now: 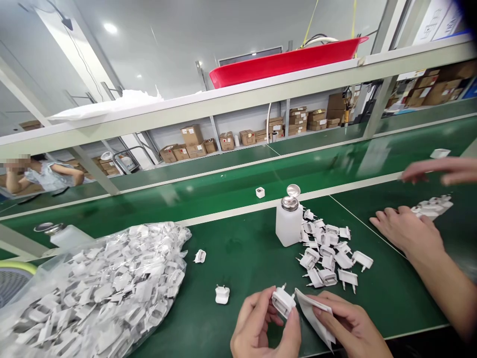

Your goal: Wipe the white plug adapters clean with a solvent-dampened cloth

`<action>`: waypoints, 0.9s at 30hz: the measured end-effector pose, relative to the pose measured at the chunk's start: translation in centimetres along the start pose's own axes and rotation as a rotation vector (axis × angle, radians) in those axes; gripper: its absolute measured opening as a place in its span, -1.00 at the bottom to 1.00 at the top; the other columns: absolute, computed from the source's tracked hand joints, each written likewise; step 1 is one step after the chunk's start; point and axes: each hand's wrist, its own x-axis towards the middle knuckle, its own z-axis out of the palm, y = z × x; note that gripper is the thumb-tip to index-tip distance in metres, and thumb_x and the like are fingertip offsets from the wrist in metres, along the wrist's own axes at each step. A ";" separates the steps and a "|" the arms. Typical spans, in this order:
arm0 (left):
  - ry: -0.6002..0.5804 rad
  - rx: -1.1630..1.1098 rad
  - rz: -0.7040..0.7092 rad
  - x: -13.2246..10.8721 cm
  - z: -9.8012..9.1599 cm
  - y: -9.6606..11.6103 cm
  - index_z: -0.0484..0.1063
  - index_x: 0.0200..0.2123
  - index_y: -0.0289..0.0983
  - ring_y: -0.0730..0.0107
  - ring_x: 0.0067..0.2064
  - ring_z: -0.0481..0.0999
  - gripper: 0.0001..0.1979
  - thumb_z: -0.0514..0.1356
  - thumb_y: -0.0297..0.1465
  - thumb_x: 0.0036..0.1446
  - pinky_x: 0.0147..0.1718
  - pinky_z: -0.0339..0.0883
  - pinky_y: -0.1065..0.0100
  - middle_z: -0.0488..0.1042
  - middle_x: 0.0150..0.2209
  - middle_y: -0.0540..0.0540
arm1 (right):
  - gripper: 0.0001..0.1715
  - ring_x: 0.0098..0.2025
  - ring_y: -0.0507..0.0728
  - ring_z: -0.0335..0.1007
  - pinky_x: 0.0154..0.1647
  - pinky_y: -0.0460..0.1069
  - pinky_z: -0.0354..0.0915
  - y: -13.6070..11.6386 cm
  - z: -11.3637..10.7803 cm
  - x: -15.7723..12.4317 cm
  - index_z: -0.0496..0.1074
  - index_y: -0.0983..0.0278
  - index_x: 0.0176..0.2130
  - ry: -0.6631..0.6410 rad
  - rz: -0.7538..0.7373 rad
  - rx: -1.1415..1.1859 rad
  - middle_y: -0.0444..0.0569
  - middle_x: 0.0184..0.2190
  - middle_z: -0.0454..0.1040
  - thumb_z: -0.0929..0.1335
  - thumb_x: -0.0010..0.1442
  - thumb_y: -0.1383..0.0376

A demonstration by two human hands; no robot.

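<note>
Between the thumb and fingers of my left hand (265, 325) is a white plug housing (283, 301), its hollow side tilted up and its pins pointing away. Close beside it, my right hand (348, 323) pinches a folded white cloth (315, 315), whose edge comes near the housing's pins. Beyond my hands lies a loose pile of white plug housings (328, 253). A white dispenser bottle (288, 223) with its metal lid up stands at the pile's left. Two single housings, one nearer (222, 294) and one farther (200, 256), lie to the left.
A large clear bag (112, 288) full of housings covers the left bench. Behind it sits another bottle (69, 236). At right, a co-worker's hands (410, 231) are by more white parts (434, 206). A white piece (260, 192) rests on the green belt (231, 196).
</note>
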 end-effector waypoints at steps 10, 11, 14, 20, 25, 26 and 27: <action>-0.215 0.434 0.268 0.9 -0.4 -0.4 0.64 -0.09 -0.23 0.40 -0.47 0.49 -0.75 0.32 -0.43 0.13 -0.42 0.48 0.38 0.60 -0.23 -0.12 | -0.62 -0.27 0.14 0.47 -0.30 -0.08 0.36 0.0 1.1 -0.2 0.68 0.11 -0.05 0.071 -0.041 0.043 -0.01 -0.32 0.55 0.38 0.32 0.01; -0.310 0.433 0.259 1.3 0.4 -0.2 0.63 -0.04 -0.25 0.34 -0.41 0.54 -0.72 0.30 -0.43 0.16 -0.36 0.51 0.35 0.62 -0.19 -0.15 | -0.62 -0.32 0.13 0.46 -0.34 -0.07 0.36 -0.7 0.3 0.1 0.70 0.14 -0.12 0.123 -0.077 0.063 -0.01 -0.36 0.55 0.40 0.29 -0.01; -0.656 0.454 0.214 2.7 4.5 0.6 0.55 0.11 -0.29 0.07 -0.07 0.59 -0.63 0.21 -0.50 0.25 -0.11 0.54 0.20 0.62 -0.04 -0.26 | -0.53 -0.35 0.15 0.46 -0.38 -0.02 0.40 -4.0 -5.3 2.3 0.66 0.21 -0.25 0.365 -0.219 0.135 -0.02 -0.38 0.55 0.42 0.23 -0.12; -0.919 0.616 0.345 3.8 13.3 0.6 0.60 -0.08 -0.46 -0.15 -0.01 0.55 -0.65 0.11 -0.69 0.15 0.07 0.44 -0.07 0.64 -0.18 -0.45 | -0.49 -0.11 0.15 0.49 -0.08 0.09 0.47 -7.7 -14.2 6.5 0.50 0.25 -0.03 0.550 -0.279 0.157 -0.04 -0.06 0.53 0.26 0.41 -0.09; -0.989 0.616 0.459 3.3 12.5 0.8 0.44 0.17 -0.63 -0.18 0.16 0.47 -0.53 0.17 -0.58 0.20 0.28 0.28 -0.01 0.55 0.09 -0.57 | -0.64 -0.11 0.15 0.53 -0.19 0.05 0.52 -2.8 -4.9 3.2 0.55 0.12 -0.04 0.383 -0.175 0.082 0.00 -0.08 0.58 0.43 0.28 -0.02; -0.978 0.583 0.467 3.5 11.4 1.2 0.43 0.20 -0.56 -0.12 0.18 0.45 -0.54 0.17 -0.54 0.24 0.28 0.29 0.06 0.54 0.12 -0.50 | -0.61 -0.17 0.16 0.55 -0.27 0.03 0.51 -1.6 -2.8 2.2 0.61 0.15 -0.12 0.349 -0.155 0.069 0.00 -0.15 0.61 0.49 0.19 -0.04; -0.952 0.543 0.467 3.9 10.0 1.7 0.48 0.16 -0.47 -0.04 0.16 0.46 -0.60 0.16 -0.51 0.27 0.25 0.34 0.14 0.56 0.10 -0.40 | -0.60 -0.22 0.21 0.57 -0.34 -0.01 0.49 -0.5 -1.0 1.3 0.67 0.17 -0.26 0.324 -0.135 0.055 0.02 -0.25 0.63 0.56 0.05 -0.06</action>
